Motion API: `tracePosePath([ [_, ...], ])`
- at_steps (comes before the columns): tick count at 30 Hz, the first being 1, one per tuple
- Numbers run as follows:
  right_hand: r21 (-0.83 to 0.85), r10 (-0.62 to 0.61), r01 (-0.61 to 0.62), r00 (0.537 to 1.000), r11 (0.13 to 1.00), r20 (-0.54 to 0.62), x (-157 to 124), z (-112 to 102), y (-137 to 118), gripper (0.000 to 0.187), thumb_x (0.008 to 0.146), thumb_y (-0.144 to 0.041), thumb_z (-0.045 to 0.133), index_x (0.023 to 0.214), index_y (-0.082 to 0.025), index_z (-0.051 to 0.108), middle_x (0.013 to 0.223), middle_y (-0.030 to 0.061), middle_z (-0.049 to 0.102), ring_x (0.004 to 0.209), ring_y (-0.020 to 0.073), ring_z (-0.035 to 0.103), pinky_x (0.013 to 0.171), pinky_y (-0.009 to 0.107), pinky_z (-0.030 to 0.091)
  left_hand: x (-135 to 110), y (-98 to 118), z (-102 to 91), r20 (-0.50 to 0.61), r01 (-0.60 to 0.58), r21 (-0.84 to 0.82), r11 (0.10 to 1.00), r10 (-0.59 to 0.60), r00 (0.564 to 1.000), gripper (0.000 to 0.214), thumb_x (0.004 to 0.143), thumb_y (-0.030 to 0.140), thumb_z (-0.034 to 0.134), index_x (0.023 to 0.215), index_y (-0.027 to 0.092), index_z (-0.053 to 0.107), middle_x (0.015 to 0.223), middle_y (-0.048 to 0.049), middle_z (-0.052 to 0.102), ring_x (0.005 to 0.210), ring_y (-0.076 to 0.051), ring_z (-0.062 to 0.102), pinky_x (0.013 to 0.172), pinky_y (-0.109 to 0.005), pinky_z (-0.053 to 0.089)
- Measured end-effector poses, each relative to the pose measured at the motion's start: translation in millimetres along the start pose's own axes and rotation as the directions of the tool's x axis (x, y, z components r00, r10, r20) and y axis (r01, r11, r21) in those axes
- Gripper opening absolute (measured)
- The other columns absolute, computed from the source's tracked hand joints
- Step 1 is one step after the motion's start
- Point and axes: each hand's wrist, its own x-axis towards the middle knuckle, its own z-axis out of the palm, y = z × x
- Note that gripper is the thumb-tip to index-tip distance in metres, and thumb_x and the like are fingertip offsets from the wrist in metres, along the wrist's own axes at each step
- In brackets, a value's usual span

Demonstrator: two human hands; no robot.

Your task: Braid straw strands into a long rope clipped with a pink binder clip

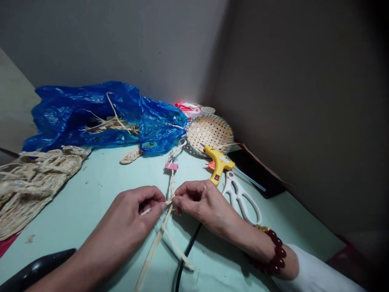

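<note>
Between my hands runs a pale straw braid [172,184], its upper part gripped by a pink binder clip [172,166] on the table. My left hand [136,209] pinches strands at the braid's lower end with thumb and forefinger. Close beside it, my right hand [202,200] pinches the braid from the other side, fingertips nearly touching the left ones. Loose straw strands [152,255] hang down from that point toward the table's front edge. The fingers cover the exact spot where the strands cross.
A yellow glue gun [221,162] and white scissors [241,198] lie right of my hands. Behind them are a woven basket [209,132] and a black flat object [255,170]. A blue plastic bag [121,93] holds straw; woven straw pieces [39,182] lie left. A black cable [188,255] runs below.
</note>
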Motion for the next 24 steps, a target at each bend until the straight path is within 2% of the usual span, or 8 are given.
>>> tracePosePath([
  [3, 0.018, -0.024, 0.025, 0.998, 1.000, -0.059, -0.8, 6.2, 3.3, 0.016, 0.081, -0.026, 0.060, 0.076, -0.013, 0.068, 0.062, -0.0009, 0.055, 0.058, 0.0100, 0.043, 0.053, 0.022, 0.031, -10.4, -1.1, 13.8, -0.179, -0.174, 0.224, 0.959, 0.216, 0.960, 0.022, 0.088, 0.029, 0.052, 0.070, 0.020, 0.059, 0.065, 0.0005, 0.058, 0.061, -0.016, 0.052, 0.059, -0.028, 0.039],
  [7, 0.104, 0.000, 0.007, 0.998, 0.995, -0.068, -1.9, 9.8, 2.9, 0.016, 0.080, -0.023, 0.060, 0.070, -0.013, 0.069, 0.057, -0.0020, 0.051, 0.055, 0.0094, 0.042, 0.052, 0.022, 0.032, -18.0, -9.0, 32.5, -0.171, -0.456, 0.562, 0.690, 0.636, 0.752, 0.023, 0.089, 0.011, 0.048, 0.071, 0.016, 0.061, 0.063, -0.0032, 0.057, 0.061, -0.018, 0.052, 0.061, -0.031, 0.041],
  [9, 0.179, 0.028, -0.019, 0.998, 0.984, -0.049, -2.5, 9.4, 0.8, 0.016, 0.079, -0.023, 0.061, 0.069, -0.013, 0.069, 0.056, -0.0019, 0.052, 0.053, 0.0092, 0.043, 0.052, 0.022, 0.032, -20.3, -9.7, 38.1, -0.110, -0.445, 0.703, 0.555, 0.703, 0.703, 0.022, 0.087, 0.006, 0.048, 0.074, 0.014, 0.065, 0.062, -0.0039, 0.056, 0.060, -0.019, 0.050, 0.060, -0.032, 0.040],
  [14, 0.302, 0.095, -0.083, 0.995, 0.950, -0.023, -2.4, 10.3, -2.2, 0.012, 0.076, -0.022, 0.066, 0.073, -0.011, 0.070, 0.066, 0.0011, 0.060, 0.060, 0.0096, 0.047, 0.058, 0.022, 0.035, -27.1, -4.2, 47.4, 0.001, -0.256, 0.932, 0.256, 0.706, 0.708, 0.025, 0.084, 0.002, 0.047, 0.092, 0.008, 0.070, 0.069, -0.0083, 0.063, 0.067, -0.023, 0.055, 0.064, -0.035, 0.042],
  [18, 0.301, 0.122, -0.103, 0.992, 0.948, -0.045, -1.6, 12.5, 0.9, 0.010, 0.074, -0.019, 0.068, 0.075, -0.010, 0.068, 0.066, 0.0007, 0.060, 0.060, 0.0092, 0.046, 0.057, 0.021, 0.034, -29.5, -13.8, 54.5, 0.063, -0.294, 0.946, 0.138, 0.809, 0.584, 0.025, 0.087, 0.005, 0.045, 0.094, 0.007, 0.069, 0.074, -0.0098, 0.067, 0.069, -0.023, 0.057, 0.065, -0.034, 0.042],
  [20, 0.352, 0.118, -0.096, 0.992, 0.931, -0.041, -1.8, 11.3, 1.9, 0.011, 0.075, -0.021, 0.068, 0.078, -0.011, 0.067, 0.066, 0.0003, 0.060, 0.060, 0.0089, 0.047, 0.057, 0.021, 0.034, -30.1, -19.5, 52.8, 0.054, -0.366, 0.915, 0.171, 0.846, 0.530, 0.022, 0.091, 0.016, 0.049, 0.099, 0.007, 0.067, 0.084, -0.0121, 0.069, 0.078, -0.025, 0.059, 0.070, -0.035, 0.043],
  [21, 0.390, 0.115, -0.094, 0.993, 0.916, -0.031, -2.2, 10.0, 1.6, 0.012, 0.076, -0.023, 0.068, 0.080, -0.011, 0.067, 0.067, 0.0006, 0.061, 0.059, 0.0086, 0.048, 0.056, 0.021, 0.034, -29.9, -20.6, 49.6, 0.019, -0.419, 0.874, 0.247, 0.843, 0.537, 0.023, 0.093, 0.021, 0.050, 0.102, 0.007, 0.066, 0.089, -0.0122, 0.070, 0.082, -0.026, 0.059, 0.073, -0.036, 0.043],
  [24, 0.440, 0.120, -0.104, 0.993, 0.892, -0.007, -4.6, 4.8, -2.8, 0.018, 0.076, -0.028, 0.070, 0.080, -0.011, 0.066, 0.068, 0.0010, 0.063, 0.050, 0.0051, 0.039, 0.049, 0.019, 0.027, -24.2, -14.8, 31.6, -0.179, -0.517, 0.562, 0.646, 0.705, 0.686, 0.023, 0.096, 0.023, 0.043, 0.106, 0.016, 0.063, 0.093, -0.0074, 0.066, 0.085, -0.022, 0.058, 0.076, -0.033, 0.044],
])
